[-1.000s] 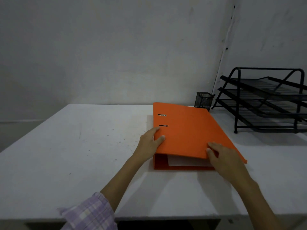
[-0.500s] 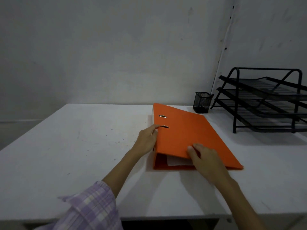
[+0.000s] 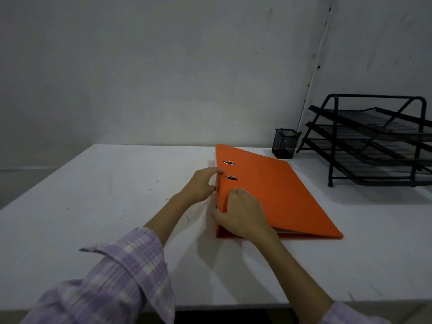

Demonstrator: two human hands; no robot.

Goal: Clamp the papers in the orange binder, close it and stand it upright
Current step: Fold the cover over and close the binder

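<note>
Orange board, stiff and slick, made up the lever-arch binder (image 3: 273, 195), which lay flat and closed on the white tabletop (image 3: 105, 206), spine side under my hands. My left hand (image 3: 201, 185) rested against the spine (image 3: 216, 181), fingers curled to its top edge beside the two metal slots (image 3: 230, 170). My right hand (image 3: 240, 212) lay on the cover near that corner, thumb hooked round the spine, fingers half closed on the board. A sliver of white papers (image 3: 289, 232) showed at the near edge to the right of my right hand. I judged it fairly light with so few sheets, rigid enough to tip as one piece. The spine seemed the best hold; the smooth cover might slide, and its free edge could gape.
</note>
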